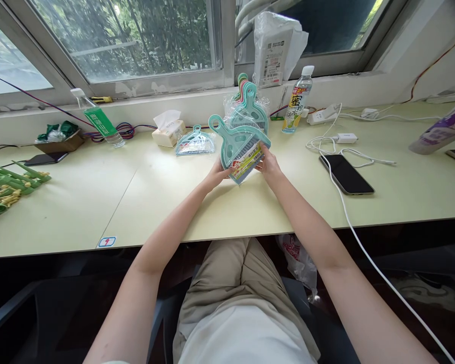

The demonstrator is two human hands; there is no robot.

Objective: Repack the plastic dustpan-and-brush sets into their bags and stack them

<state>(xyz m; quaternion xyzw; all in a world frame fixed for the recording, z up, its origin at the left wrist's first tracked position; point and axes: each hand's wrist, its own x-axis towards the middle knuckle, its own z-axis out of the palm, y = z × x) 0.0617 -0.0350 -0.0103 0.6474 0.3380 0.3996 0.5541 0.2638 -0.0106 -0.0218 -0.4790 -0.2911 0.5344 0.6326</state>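
Between my two hands is a mint-green dustpan and brush set (239,146) in clear plastic wrap, tilted, with a yellow printed label across its bristles. My left hand (217,175) grips its lower left edge, thumb on the front. On the right edge, my right hand (269,161) is closed round it, fingers partly hidden behind. Just behind stands a stack of similar dustpan sets (251,103), mint green in front with pink and green handles further back. Another wrapped dustpan set (195,141) lies flat on the table to the left.
On the pale table (163,202) stand a tissue pack (169,130), a green-label bottle (100,120) and a drink bottle (298,100). A phone (347,174) and white cables (341,194) lie right. Green plastic parts (11,187) are at far left. A plastic-wrapped package (275,50) leans by the window.
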